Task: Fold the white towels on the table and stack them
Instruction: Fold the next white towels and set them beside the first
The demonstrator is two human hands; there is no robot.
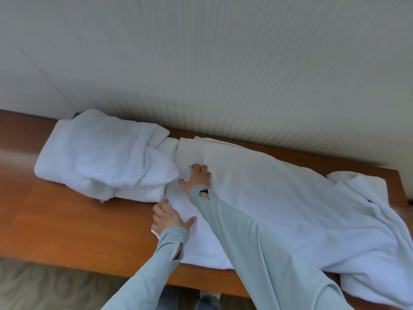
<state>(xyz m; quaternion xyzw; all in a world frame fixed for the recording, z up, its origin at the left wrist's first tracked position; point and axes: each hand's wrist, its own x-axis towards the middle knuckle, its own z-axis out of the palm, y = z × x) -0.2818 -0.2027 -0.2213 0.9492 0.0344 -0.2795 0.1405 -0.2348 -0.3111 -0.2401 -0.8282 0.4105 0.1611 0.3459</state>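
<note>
Both hands lie flat on a large white towel (279, 198) spread over a wooden table (67, 220). On the near left edge of that towel, the left hand (169, 217) rests palm down with its fingers pointing away and its thumb spread to the right; it grips nothing. Farther back sits the right hand (197, 176), also palm down and open, fingers splayed toward the towel's far left corner, pressing the cloth rather than grasping it. Both arms wear pale blue-green sleeves (245, 242) that reach over the wrists. From the hands the spread towel runs to the right, smooth near them, then rumpled and bunched toward the right end of the table, where part of it hangs over the near edge. Just left of the hands, touching the spread towel's left edge, is a loose pile of white towels (100, 153), roughly folded, with one layer flopped over the top. Behind the table, a pale wall (201, 52) with fine vertical ribbing rises. Below the table's near edge, a grey floor (44, 285) shows.
</note>
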